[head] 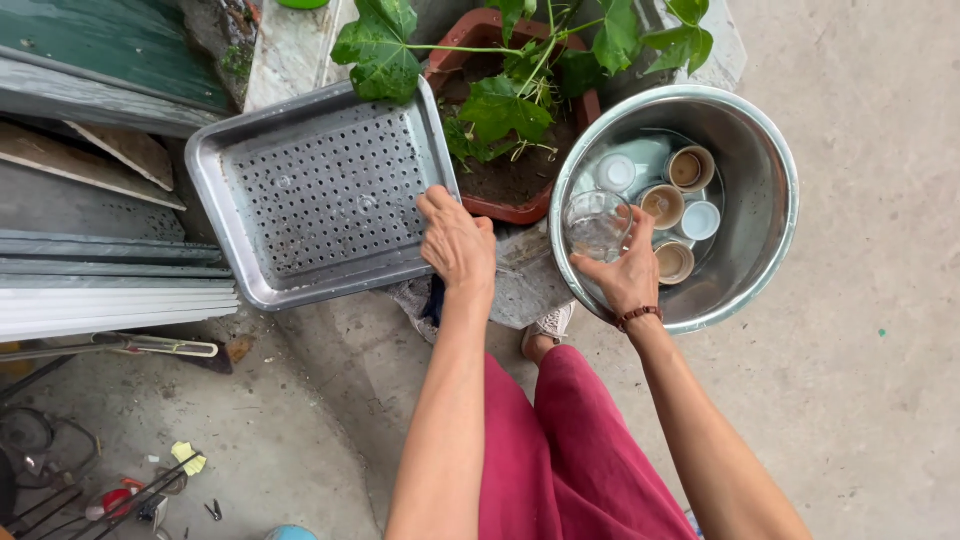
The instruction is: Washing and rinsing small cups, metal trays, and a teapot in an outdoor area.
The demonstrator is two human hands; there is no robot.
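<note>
Right hand gripping clear glass

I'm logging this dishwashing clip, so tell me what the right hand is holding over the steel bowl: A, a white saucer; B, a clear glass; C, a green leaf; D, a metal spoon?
B: the right hand grips a clear glass at the rim of the steel bowl, above the small cups lying inside, while the left hand rests on the edge of the perforated metal tray.
</note>
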